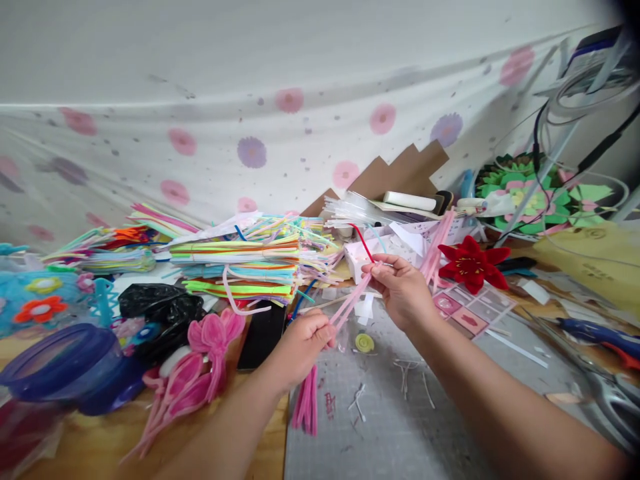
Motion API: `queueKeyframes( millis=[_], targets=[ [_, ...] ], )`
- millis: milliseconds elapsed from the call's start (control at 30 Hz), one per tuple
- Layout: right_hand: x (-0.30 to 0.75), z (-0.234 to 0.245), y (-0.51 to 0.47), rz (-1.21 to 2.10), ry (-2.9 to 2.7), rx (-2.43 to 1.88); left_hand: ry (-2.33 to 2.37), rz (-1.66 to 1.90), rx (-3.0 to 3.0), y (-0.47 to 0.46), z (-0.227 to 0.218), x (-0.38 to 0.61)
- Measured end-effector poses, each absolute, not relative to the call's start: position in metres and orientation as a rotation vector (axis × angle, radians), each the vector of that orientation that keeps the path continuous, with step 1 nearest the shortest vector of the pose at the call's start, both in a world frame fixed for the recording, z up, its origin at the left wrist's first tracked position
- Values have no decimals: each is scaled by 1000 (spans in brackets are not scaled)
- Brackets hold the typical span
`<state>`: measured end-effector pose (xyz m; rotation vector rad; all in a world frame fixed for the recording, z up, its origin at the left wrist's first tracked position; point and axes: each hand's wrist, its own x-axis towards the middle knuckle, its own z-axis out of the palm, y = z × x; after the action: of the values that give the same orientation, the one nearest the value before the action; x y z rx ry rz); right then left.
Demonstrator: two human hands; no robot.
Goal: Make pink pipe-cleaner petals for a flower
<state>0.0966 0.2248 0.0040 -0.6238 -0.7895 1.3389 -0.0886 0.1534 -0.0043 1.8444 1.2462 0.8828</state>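
Light pink pipe cleaners (351, 303) stretch between my two hands above the grey cutting mat (380, 427). My left hand (311, 337) is closed around their lower end. At the upper end, my right hand (397, 287) pinches them between thumb and fingers. A red pipe cleaner (362, 243) sticks up from the right fingertips; whether it is joined to the pink ones is hidden. Darker pink pipe cleaners (306, 403) lie on the mat just below my left hand. Beyond the right hand, more pale pink stems (438, 247) lean beside a red fuzzy flower (474, 263).
Bundled coloured pipe cleaners (235, 257) are stacked at the back. Left are a black phone (261, 339), pink fuzzy flowers (215, 340) and a blue container (60, 360). Scissors (595, 387) and blue-handled pliers (595, 331) lie right. White scraps and a yellow-green coil (365, 343) dot the mat.
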Motion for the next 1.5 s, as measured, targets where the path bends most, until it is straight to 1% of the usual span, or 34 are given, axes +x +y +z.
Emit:
queueKeyframes(
  millis=[133, 233, 367, 433, 567, 733, 833, 933, 1033, 1133, 1233, 1300, 1400, 1500],
  targets=[
    [98, 2, 225, 1298, -766, -617, 1251, 946, 1876, 153, -2, -90],
    [96, -2, 223, 1298, -757, -609, 1172, 1141, 1789, 152, -1, -92],
    [86, -9, 214, 1378, -761, -605, 882, 1503, 1381, 148, 3, -93],
    [80, -12, 208, 1432, -763, -611, 683, 1579, 1167, 146, 8, -93],
    [72, -18, 197, 1501, -731, -632, 484, 1613, 988, 141, 11, -86],
    [66, -27, 190, 1531, -675, -643, 528, 1676, 1016, 140, 2, -76],
    [69, -26, 192, 1538, -655, -646, 499, 1713, 925, 142, -1, -76],
    [77, -15, 197, 1422, -607, -626, 449, 1696, 804, 141, -2, -74],
    [81, -6, 196, 1220, -638, -595, 542, 1589, 777, 140, -5, -68],
    [75, -11, 187, 1158, -865, -606, 541, 1552, 756, 142, -8, -66],
    [71, -23, 180, 1161, -1240, -704, 514, 1636, 718, 148, -3, -76],
    [74, -27, 183, 1092, -1552, -749, 568, 1696, 717, 155, 3, -88],
    [82, -26, 188, 903, -1924, -694, 648, 1699, 728, 163, 12, -105],
    [81, -21, 183, 871, -2247, -520, 777, 1611, 874, 164, 16, -111]
  ],
)
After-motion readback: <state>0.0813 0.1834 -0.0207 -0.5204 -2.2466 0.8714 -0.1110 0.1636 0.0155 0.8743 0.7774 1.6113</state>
